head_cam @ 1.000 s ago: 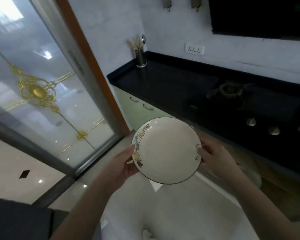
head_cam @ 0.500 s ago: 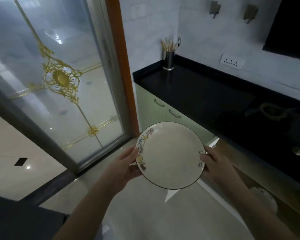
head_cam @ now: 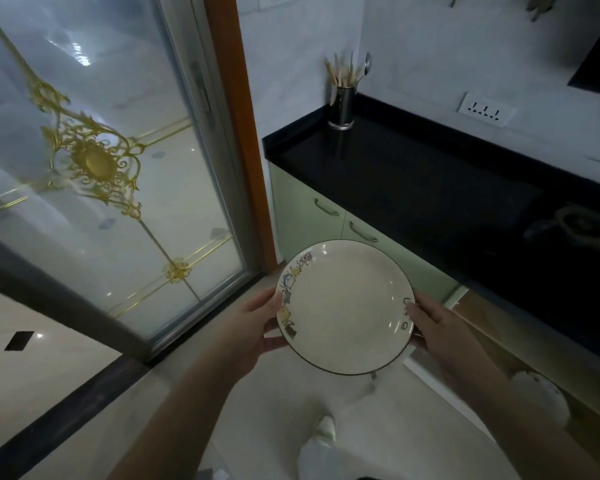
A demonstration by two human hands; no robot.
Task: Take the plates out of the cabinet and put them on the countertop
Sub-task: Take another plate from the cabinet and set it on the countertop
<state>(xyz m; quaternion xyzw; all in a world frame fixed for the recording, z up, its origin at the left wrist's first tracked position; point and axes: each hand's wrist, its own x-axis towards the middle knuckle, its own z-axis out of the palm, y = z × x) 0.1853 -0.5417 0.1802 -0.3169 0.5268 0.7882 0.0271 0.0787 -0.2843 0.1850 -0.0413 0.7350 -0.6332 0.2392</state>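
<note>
Cream plate held in the air between both hands, face up, slightly tilted. Left hand clamps the cartoon-printed left rim, right hand clamps the right rim. Plate sits in front of the black countertop, below its edge, not touching

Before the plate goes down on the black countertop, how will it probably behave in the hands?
The plate looks glazed and glossy, so probably slippery and breakable. The left hand and right hand grip opposite rims; it seems rigid.
</note>
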